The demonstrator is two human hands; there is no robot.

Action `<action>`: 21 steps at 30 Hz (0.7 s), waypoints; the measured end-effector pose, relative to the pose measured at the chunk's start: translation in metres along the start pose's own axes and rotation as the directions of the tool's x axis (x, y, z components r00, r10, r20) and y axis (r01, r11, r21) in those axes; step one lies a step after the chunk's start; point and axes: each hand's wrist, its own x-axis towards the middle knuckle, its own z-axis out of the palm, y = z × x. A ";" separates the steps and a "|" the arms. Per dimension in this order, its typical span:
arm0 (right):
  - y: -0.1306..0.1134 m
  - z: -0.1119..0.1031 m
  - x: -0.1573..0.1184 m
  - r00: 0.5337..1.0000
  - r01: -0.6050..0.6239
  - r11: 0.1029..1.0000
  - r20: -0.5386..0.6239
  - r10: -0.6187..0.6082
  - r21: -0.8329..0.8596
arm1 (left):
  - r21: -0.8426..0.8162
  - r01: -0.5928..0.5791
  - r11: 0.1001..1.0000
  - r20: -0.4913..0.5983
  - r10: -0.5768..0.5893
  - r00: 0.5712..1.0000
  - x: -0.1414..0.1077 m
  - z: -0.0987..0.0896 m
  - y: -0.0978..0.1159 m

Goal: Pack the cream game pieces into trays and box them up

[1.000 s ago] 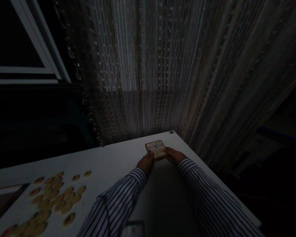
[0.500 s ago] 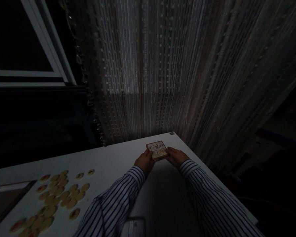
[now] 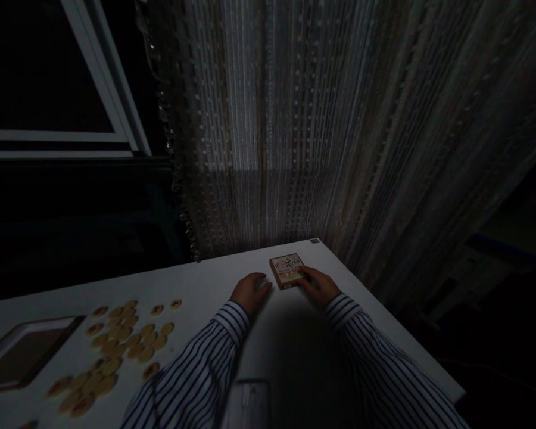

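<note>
A small flat box (image 3: pixel 286 269) with dark lettering on its lid lies near the far right corner of the white table (image 3: pixel 214 280). My right hand (image 3: pixel 318 286) grips the box at its right edge, thumb at the near side and fingers on the lid. Just left of the box, my left hand (image 3: pixel 250 292) is apart from it, thumb and fingers spread with nothing between them. Both arms wear blue-and-white striped sleeves.
Several round wooden pieces (image 3: pixel 116 339) lie scattered on the table's left part. Beside them is an open tray (image 3: pixel 27 351). A pale rectangular object (image 3: pixel 250 402) sits at the near edge. Behind the table hangs a string curtain (image 3: pixel 268 119).
My left hand has let go of the box and moved left. The box has turned slightly, with my right hand still on it. The whole view has shifted a little.
</note>
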 end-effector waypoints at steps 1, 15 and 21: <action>-0.003 0.001 0.000 1.000 0.000 0.999 -0.004 0.000 0.033 | -0.015 0.009 1.000 0.006 -0.009 1.000 -0.003 -0.002 -0.003; -0.043 0.016 0.001 0.998 0.047 0.995 0.026 -0.049 0.092 | -0.153 0.062 0.986 0.055 -0.054 0.997 -0.037 -0.035 -0.022; -0.058 0.023 0.004 0.993 0.090 0.993 0.065 -0.096 0.080 | -0.165 0.057 0.985 0.027 -0.053 0.998 -0.047 -0.044 -0.032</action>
